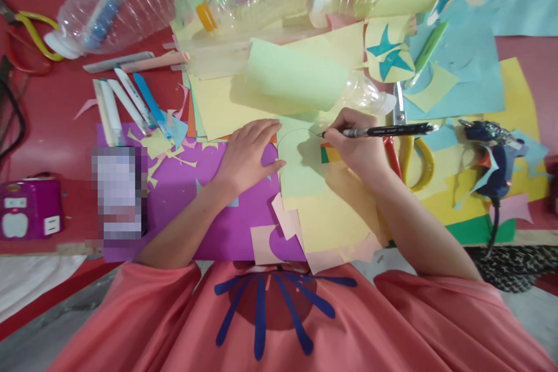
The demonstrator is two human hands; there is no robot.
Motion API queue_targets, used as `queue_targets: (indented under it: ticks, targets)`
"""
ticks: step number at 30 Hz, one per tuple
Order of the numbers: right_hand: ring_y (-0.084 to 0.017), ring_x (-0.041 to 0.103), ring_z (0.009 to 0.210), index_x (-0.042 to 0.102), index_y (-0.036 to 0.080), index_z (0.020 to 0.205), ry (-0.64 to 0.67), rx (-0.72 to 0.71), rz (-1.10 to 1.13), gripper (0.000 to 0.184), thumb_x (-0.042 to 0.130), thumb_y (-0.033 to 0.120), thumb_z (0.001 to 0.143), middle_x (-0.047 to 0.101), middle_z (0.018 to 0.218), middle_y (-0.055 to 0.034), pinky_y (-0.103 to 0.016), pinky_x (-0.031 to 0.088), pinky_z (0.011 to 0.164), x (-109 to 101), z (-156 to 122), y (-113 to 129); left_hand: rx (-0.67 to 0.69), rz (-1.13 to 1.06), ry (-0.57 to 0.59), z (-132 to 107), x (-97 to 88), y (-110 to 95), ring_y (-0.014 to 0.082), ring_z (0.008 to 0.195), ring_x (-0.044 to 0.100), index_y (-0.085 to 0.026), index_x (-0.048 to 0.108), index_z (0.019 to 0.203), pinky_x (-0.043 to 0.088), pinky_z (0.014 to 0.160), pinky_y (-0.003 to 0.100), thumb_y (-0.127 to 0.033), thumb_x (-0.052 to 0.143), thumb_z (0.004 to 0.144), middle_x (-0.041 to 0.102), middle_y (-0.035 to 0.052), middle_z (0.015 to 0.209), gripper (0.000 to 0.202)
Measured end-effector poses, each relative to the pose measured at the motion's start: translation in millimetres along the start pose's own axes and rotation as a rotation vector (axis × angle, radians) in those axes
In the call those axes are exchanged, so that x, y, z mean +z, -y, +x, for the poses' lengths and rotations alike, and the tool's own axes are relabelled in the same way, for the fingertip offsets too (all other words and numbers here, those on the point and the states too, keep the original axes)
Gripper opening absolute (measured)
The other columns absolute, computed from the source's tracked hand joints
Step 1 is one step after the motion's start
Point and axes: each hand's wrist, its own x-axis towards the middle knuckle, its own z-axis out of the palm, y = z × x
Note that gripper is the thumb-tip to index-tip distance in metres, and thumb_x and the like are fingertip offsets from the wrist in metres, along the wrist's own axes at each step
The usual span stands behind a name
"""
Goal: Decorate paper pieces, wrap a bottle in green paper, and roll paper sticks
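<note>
My right hand (360, 148) is closed round a black pen (383, 131), whose tip touches a pale green sheet of paper (300, 168) where a curved line is drawn. My left hand (248, 154) lies flat with fingers stretched out, pressing down the left edge of that green sheet where it overlaps a purple sheet (204, 197). Yellow paper (331, 215) lies under and below the green sheet. A clear plastic bottle wrapped in light green paper (300, 78) lies just beyond both hands.
Clear plastic bottles (117, 9) lie at the back. Yellow-handled scissors (414, 154) and a blue glue gun (494, 154) sit right of my right hand. Paper strips (131, 102), a purple power socket (28, 209) and a blurred object (117, 195) are at left. Blue paper (471, 75) lies far right.
</note>
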Motion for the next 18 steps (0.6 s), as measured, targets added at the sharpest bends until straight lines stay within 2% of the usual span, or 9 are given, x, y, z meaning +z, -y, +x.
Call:
queue_targets:
  ticks: [7, 18]
  targets:
    - [-0.006, 0.031, 0.045, 0.039, 0.021, 0.047, -0.003, 0.028, -0.016, 0.031, 0.058, 0.001, 0.061, 0.037, 0.046, 0.0067, -0.025, 0.027, 0.043, -2.1, 0.5, 2.1, 0.001, -0.011, -0.012, -0.4, 1.4, 0.6, 0.0290, 0.134, 0.044, -0.019, 0.046, 0.137, 0.036, 0.110, 0.045, -0.035, 0.064, 0.085, 0.051, 0.0107, 0.143, 0.058]
    - [-0.005, 0.030, 0.047, 0.037, 0.019, 0.047, 0.014, 0.012, -0.046, 0.030, 0.056, 0.001, 0.062, 0.035, 0.045, 0.0079, -0.023, 0.024, 0.045, -3.7, -1.0, 7.9, -0.004, -0.020, -0.007, 0.2, 1.3, 0.0, 0.0293, 0.134, 0.044, -0.016, 0.046, 0.138, 0.035, 0.111, 0.043, -0.035, 0.065, 0.084, 0.051, 0.0127, 0.142, 0.060]
